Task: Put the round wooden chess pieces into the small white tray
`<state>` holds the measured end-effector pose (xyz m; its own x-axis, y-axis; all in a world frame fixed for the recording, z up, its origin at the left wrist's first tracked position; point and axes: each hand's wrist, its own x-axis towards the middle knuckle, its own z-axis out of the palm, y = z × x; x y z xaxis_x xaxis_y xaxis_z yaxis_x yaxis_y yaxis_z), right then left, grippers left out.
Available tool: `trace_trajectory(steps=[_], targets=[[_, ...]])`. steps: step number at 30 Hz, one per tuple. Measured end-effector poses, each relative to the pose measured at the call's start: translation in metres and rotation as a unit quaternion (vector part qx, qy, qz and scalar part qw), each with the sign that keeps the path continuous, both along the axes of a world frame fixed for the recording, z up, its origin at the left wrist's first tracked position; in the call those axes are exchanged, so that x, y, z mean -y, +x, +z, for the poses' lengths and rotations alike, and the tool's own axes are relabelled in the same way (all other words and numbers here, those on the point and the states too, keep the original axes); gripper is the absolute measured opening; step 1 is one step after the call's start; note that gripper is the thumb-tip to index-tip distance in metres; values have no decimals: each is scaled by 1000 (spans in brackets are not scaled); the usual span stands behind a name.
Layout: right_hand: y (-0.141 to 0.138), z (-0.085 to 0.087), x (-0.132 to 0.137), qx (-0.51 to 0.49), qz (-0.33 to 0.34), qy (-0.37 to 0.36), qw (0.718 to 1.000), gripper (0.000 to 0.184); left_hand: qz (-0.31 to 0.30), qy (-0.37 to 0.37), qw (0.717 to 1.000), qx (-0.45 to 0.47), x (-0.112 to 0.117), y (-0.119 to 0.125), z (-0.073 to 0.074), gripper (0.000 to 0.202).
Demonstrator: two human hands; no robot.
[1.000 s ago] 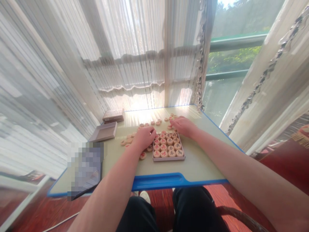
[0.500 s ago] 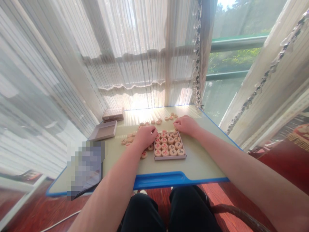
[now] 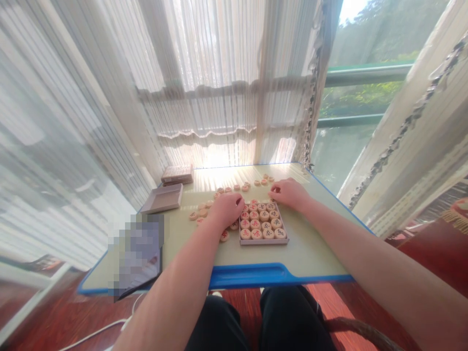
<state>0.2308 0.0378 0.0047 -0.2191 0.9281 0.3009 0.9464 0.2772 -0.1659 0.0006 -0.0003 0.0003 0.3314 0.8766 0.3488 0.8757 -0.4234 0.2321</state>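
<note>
The left hand (image 3: pixel 227 210) is curled at the box's (image 3: pixel 263 242) far left corner. The right hand (image 3: pixel 291 194) is curled just past the box's far right corner, by a piece (image 3: pixel 272 200). I can't tell if either grips anything. A soft touch seems best, so pieces inside the box (image 3: pixel 268 234) don't get bumped.

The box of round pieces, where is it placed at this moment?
In the head view, the box lies slightly right of centre on the table, beyond the blue recess, its far left corner by the left hand.
</note>
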Motion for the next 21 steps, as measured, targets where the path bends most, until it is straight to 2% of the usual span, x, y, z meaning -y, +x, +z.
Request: trace_trajectory(steps=[8,12,15,21], targets=[[1,-1,-3,0,11,-24,1000,23,-6,4,1000,4,-2,-1,-2,31],[-1,-5,-5,-12,25,-6,1000,29,-7,2,1000,8,-1,-1,-1,31],[-1,-6,-4,-12,13,16,1000,32,-5,-2,1000,7,0,0,0,30],[-1,-2,-1,11,-7,-17,1000,27,-10,-6,1000,11,1,0,1,28]])
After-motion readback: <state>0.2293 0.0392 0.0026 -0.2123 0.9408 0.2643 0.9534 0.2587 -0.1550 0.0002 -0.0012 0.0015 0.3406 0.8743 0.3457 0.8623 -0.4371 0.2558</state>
